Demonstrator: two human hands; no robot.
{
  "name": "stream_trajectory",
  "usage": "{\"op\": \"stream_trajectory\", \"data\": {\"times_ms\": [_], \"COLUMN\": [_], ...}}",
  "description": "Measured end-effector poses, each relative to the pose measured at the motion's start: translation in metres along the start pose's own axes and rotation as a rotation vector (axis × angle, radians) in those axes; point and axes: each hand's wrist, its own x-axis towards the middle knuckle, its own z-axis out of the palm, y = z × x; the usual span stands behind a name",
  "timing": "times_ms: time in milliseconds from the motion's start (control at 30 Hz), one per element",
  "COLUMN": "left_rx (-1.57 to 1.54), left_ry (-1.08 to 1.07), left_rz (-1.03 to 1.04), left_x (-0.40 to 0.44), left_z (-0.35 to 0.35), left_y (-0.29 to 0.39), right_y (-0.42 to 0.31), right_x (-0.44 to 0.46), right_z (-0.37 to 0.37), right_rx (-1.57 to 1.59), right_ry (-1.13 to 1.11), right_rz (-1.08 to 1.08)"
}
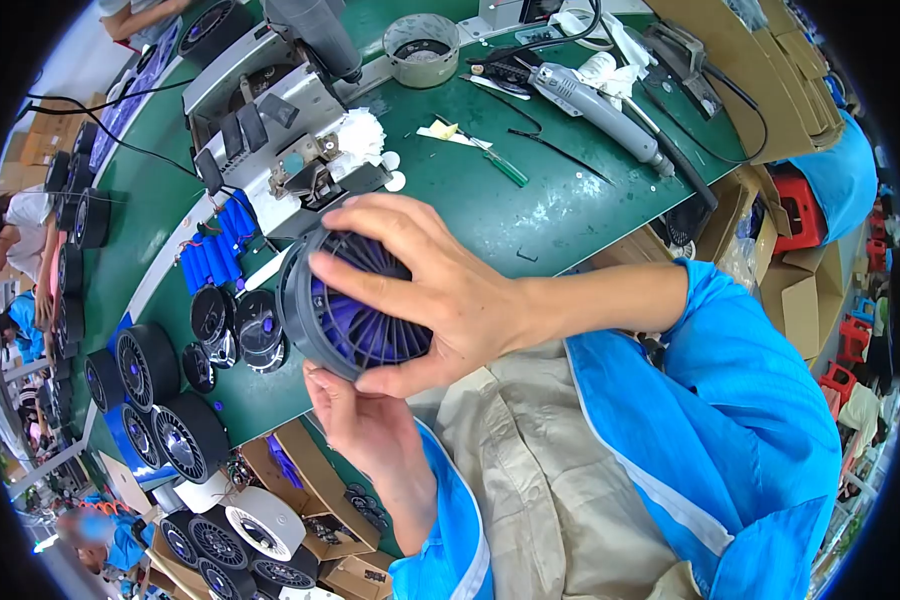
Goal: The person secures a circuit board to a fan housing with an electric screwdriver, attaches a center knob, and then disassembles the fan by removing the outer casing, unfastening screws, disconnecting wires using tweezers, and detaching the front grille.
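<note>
A round dark grey fan housing [315, 325] with a ribbed grille and purple parts inside is held over the table's near edge. My right hand [420, 295] spreads across the grille, its fingers and thumb gripping the rim. Below it, my left hand [355, 410] pinches the lower edge of the same housing. Clear and black round covers [261, 330] lie just left of the housing. Blue cylindrical battery packs [210, 258] sit behind them, beside a grey metal machine [270, 130].
On the green table [470, 220] are a green-handled screwdriver [505, 168], a grey electric tool [600, 115] with cables, and a round container [421, 50]. Wheel-like fans [185, 435] stand at left. Cardboard boxes [300, 470] are below. Other people [30, 230] work at far left.
</note>
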Motion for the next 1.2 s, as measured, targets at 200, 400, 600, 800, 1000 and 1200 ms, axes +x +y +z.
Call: {"op": "stream_trajectory", "data": {"times_ms": [200, 400, 600, 800, 1000, 1200], "left_rx": [-0.023, 0.056, -0.024, -0.046, 0.047, 0.18], "left_ry": [-0.013, -0.056, -0.077, -0.086, -0.115, -0.216], "left_rz": [0.016, 0.063, 0.054, 0.046, 0.094, 0.213], "left_x": [0.0, -0.002, 0.003, 0.002, -0.002, -0.007], "left_z": [0.005, 0.001, -0.007, -0.017, -0.008, -0.004], "left_y": [-0.002, -0.007, -0.011, -0.01, -0.013, -0.023], "right_y": [0.004, -0.005, 0.0, 0.033, 0.061, 0.016], "right_x": [0.009, 0.012, 0.011, -0.001, -0.016, -0.014], "right_z": [-0.015, -0.039, -0.054, -0.102, -0.115, -0.093], "right_rx": [0.036, -0.029, -0.12, -0.527, -0.694, -0.396], "right_ry": [-0.124, -0.23, -0.063, -0.147, -0.204, -0.194], "right_rz": [-0.021, -0.032, 0.027, 0.193, 0.169, 0.127]}}
